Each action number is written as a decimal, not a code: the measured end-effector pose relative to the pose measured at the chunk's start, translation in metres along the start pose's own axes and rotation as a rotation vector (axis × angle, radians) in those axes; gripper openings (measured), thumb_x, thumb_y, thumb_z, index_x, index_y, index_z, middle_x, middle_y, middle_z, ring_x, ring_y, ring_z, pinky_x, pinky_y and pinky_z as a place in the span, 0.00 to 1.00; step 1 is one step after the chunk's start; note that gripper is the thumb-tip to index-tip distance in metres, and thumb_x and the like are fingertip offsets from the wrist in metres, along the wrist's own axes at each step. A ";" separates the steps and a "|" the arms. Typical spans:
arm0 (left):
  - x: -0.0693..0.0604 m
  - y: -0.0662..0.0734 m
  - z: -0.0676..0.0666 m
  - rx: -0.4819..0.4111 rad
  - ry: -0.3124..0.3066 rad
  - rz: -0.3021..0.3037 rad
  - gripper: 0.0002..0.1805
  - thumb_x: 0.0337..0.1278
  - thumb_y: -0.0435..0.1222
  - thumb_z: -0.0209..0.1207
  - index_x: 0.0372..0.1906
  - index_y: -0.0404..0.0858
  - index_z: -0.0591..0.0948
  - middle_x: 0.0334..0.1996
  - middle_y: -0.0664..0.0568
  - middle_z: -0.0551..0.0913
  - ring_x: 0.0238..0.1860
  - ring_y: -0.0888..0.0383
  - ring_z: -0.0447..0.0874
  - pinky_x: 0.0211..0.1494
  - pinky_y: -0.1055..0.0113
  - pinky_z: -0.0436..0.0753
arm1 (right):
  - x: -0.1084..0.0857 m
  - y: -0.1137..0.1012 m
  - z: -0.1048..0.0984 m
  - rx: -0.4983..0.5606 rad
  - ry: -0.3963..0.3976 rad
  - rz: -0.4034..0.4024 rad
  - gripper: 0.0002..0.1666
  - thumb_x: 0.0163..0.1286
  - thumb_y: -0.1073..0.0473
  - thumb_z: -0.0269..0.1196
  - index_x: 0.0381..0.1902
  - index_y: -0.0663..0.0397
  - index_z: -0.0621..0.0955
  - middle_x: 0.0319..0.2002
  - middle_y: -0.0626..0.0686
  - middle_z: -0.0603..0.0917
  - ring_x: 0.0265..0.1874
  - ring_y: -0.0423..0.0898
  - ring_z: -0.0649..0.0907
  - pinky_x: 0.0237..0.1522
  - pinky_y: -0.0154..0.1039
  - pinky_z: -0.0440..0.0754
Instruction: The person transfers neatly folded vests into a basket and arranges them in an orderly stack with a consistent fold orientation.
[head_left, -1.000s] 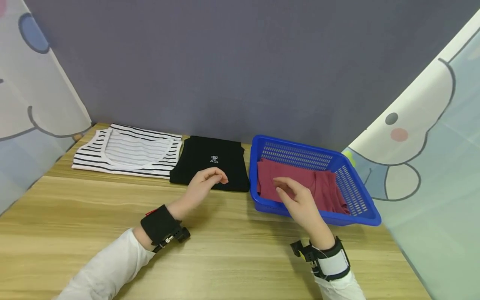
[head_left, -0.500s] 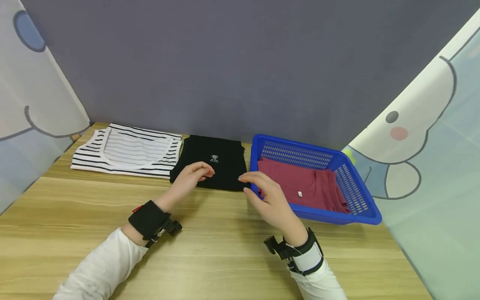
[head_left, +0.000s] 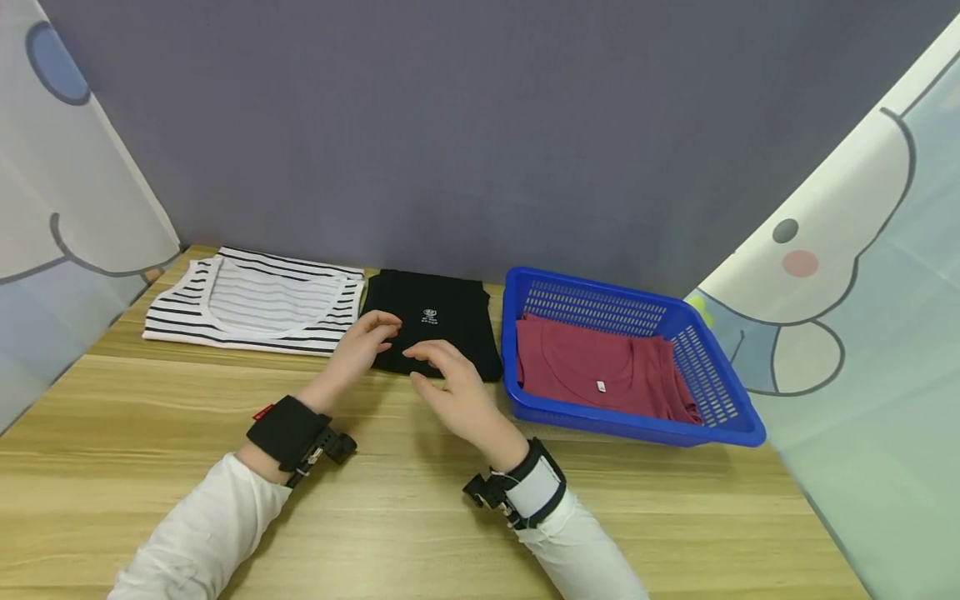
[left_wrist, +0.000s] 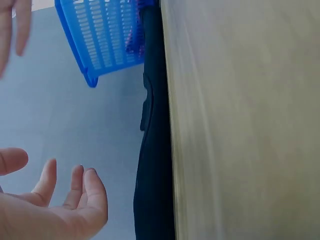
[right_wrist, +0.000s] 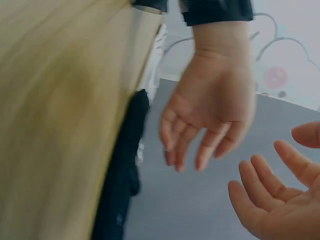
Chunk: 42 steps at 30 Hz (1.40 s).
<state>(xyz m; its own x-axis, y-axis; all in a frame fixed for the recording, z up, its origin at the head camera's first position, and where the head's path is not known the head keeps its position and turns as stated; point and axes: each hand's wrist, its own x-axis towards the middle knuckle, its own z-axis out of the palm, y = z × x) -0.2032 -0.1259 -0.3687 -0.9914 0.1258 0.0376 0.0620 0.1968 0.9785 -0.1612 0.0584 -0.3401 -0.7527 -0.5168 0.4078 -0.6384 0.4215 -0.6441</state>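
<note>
A folded black garment [head_left: 450, 304] with a small white print lies on the wooden table. In the head view my left hand [head_left: 358, 348] is over its near left corner, fingers loosely bent and holding nothing. To the right of it, my right hand [head_left: 461, 400] is by the garment's near edge, thumb and fingers apart and grasping nothing. Both wrist views show the hands raised off the tabletop, the left hand [left_wrist: 60, 210] and the right hand [right_wrist: 280, 195] with relaxed fingers. Left of the black garment lies a folded black-and-white striped top [head_left: 262, 300].
A blue plastic basket [head_left: 637, 429] stands on the right of the table [head_left: 390, 517], close to the black garment. Inside it lies a folded dark red garment [head_left: 585, 358] with a small white label. A grey wall panel [head_left: 450, 142] rises behind everything.
My right hand has moved left from over the basket to the black garment's near edge. My left hand has shifted slightly left and away from me. The garments and basket have stayed put.
</note>
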 end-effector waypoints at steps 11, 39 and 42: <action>0.006 -0.013 -0.016 -0.085 0.041 -0.040 0.24 0.75 0.40 0.37 0.64 0.25 0.62 0.67 0.34 0.61 0.71 0.41 0.54 0.73 0.54 0.56 | 0.020 0.034 0.021 0.137 0.108 0.518 0.21 0.67 0.60 0.56 0.56 0.61 0.75 0.62 0.61 0.67 0.60 0.57 0.69 0.58 0.55 0.69; 0.010 -0.014 -0.022 -0.086 -0.020 -0.119 0.26 0.74 0.39 0.35 0.68 0.27 0.56 0.73 0.34 0.46 0.75 0.40 0.36 0.75 0.47 0.41 | 0.030 0.079 0.015 0.112 0.139 0.715 0.29 0.62 0.60 0.58 0.63 0.59 0.72 0.72 0.64 0.50 0.72 0.62 0.48 0.68 0.60 0.54; 0.011 -0.015 -0.022 -0.072 -0.040 -0.130 0.26 0.75 0.39 0.34 0.69 0.27 0.55 0.73 0.34 0.44 0.74 0.39 0.35 0.75 0.47 0.41 | 0.032 0.080 0.015 0.110 0.149 0.738 0.30 0.62 0.59 0.58 0.63 0.58 0.72 0.72 0.64 0.50 0.72 0.61 0.48 0.68 0.59 0.54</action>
<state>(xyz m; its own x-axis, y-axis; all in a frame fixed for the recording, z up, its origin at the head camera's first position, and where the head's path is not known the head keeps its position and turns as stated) -0.2181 -0.1491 -0.3784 -0.9850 0.1428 -0.0972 -0.0764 0.1440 0.9866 -0.2343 0.0641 -0.3883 -0.9969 -0.0205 -0.0761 0.0531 0.5379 -0.8414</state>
